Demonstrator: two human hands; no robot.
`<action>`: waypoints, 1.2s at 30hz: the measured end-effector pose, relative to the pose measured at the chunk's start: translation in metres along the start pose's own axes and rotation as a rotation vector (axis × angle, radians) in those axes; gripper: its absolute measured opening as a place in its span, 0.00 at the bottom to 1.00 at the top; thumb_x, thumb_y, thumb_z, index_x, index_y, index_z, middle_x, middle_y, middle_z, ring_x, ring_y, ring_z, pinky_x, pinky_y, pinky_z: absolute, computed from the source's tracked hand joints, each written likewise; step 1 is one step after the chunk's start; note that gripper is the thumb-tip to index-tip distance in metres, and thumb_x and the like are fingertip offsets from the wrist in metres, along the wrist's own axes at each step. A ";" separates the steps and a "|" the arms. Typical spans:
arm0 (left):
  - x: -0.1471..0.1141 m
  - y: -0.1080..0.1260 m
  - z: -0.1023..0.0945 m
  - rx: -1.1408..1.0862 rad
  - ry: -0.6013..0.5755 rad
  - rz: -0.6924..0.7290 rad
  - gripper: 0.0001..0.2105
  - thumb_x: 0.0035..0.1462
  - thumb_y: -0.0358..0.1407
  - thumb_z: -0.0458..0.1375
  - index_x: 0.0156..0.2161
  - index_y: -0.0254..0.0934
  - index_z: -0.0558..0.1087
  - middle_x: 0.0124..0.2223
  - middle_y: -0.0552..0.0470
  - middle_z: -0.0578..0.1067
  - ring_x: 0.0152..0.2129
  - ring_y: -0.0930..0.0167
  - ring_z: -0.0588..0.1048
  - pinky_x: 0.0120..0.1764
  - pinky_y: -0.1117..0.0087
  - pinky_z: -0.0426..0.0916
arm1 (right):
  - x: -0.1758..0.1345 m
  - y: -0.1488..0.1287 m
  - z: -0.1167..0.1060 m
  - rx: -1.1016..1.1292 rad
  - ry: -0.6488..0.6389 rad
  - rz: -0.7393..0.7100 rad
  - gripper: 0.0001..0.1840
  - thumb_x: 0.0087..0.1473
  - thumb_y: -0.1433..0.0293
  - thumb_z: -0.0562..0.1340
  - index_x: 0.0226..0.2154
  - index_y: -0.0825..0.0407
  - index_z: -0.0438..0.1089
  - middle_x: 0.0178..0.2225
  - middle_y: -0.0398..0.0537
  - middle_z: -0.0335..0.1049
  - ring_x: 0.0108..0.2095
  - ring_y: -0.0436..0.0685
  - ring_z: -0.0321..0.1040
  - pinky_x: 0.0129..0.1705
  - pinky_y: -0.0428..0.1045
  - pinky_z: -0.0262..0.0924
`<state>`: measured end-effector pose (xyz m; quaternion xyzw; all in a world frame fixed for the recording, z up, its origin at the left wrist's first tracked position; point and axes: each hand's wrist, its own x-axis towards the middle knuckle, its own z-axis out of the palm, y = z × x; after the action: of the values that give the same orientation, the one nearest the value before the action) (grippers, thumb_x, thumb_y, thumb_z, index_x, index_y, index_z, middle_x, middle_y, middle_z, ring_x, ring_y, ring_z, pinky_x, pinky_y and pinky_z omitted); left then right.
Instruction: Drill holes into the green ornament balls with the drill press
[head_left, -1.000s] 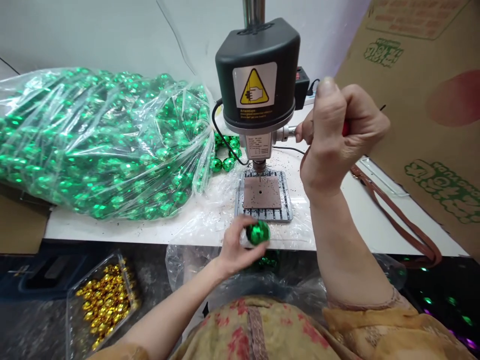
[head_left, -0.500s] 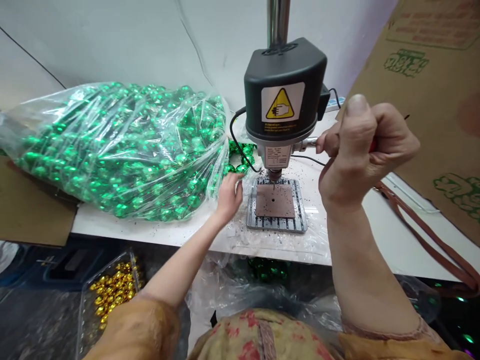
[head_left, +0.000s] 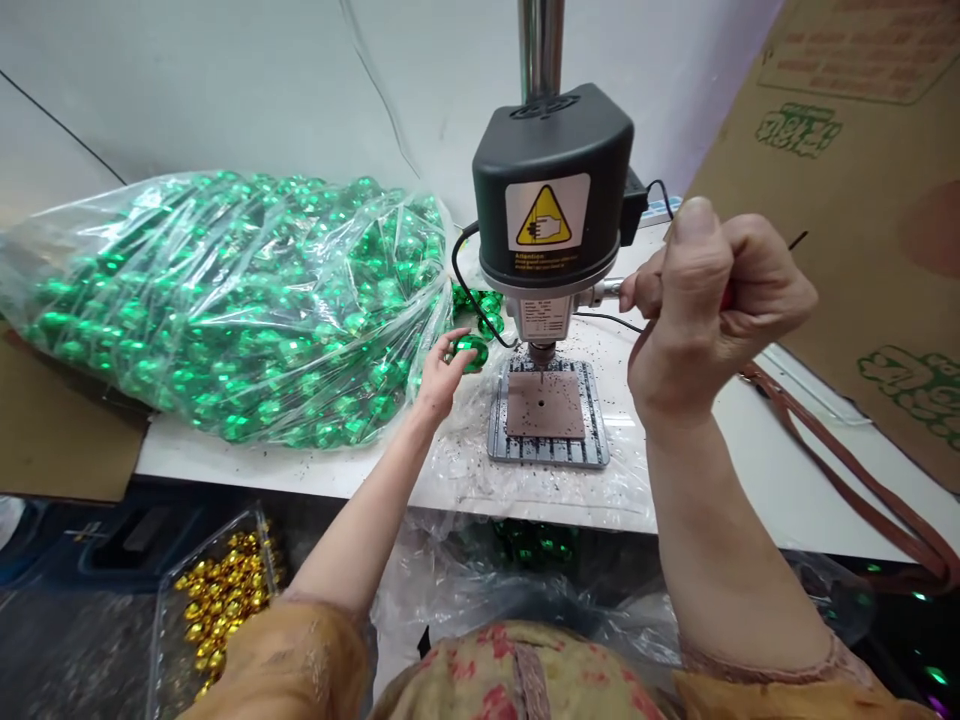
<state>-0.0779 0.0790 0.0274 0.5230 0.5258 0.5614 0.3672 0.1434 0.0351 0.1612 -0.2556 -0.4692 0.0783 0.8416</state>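
Between the fingers of my left hand [head_left: 441, 380] is a shiny green faceted ball [head_left: 471, 352], just left of a small drill press [head_left: 553, 190]. My right hand [head_left: 712, 300] is wrapped in a fist around the feed handle [head_left: 609, 289] on the press's right side; most of the handle is hidden by the fingers. Under the drill bit [head_left: 541, 376] a brown board [head_left: 555, 415] with a dark hole lies on the slotted metal base [head_left: 547, 455]. More green balls lie behind my left hand, at the mouth of a clear plastic bag [head_left: 247, 310] full of them.
Dark shavings are scattered over the white table [head_left: 360, 475]. A cardboard box [head_left: 847, 190] and a brown strap [head_left: 832, 460] are at the right. Below the table edge, a clear tray [head_left: 154, 640] holds gold balls [head_left: 225, 600]. A black cable [head_left: 469, 285] loops beside the press.
My left hand has picked up a green ball from behind and drawn slightly back to the left with it. My right hand stays on the handle. The whole view has shifted slightly.
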 end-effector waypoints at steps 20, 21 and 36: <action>-0.050 -0.019 0.044 0.133 -0.211 0.104 0.21 0.50 0.43 0.71 0.47 0.38 0.75 0.46 0.46 0.80 0.42 0.65 0.77 0.46 0.64 0.70 | -0.001 0.004 -0.001 -0.053 -0.040 0.021 0.26 0.62 0.57 0.60 0.20 0.48 0.48 0.19 0.36 0.45 0.18 0.43 0.51 0.25 0.47 0.54; -0.049 -0.020 0.045 0.149 -0.215 0.118 0.22 0.49 0.43 0.71 0.48 0.38 0.76 0.48 0.46 0.80 0.44 0.64 0.77 0.48 0.62 0.70 | -0.001 0.003 -0.001 -0.048 -0.041 0.029 0.26 0.62 0.57 0.60 0.20 0.48 0.48 0.19 0.36 0.45 0.19 0.43 0.51 0.25 0.47 0.54; -0.051 -0.021 0.050 0.121 -0.344 0.183 0.26 0.51 0.43 0.71 0.54 0.38 0.74 0.51 0.45 0.78 0.49 0.61 0.77 0.53 0.59 0.73 | 0.001 0.000 0.002 0.012 -0.022 -0.049 0.25 0.62 0.64 0.61 0.19 0.49 0.48 0.17 0.35 0.48 0.16 0.43 0.54 0.22 0.48 0.49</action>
<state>-0.0226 0.0445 -0.0087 0.6778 0.4384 0.4622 0.3670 0.1426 0.0361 0.1626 -0.2383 -0.4839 0.0632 0.8397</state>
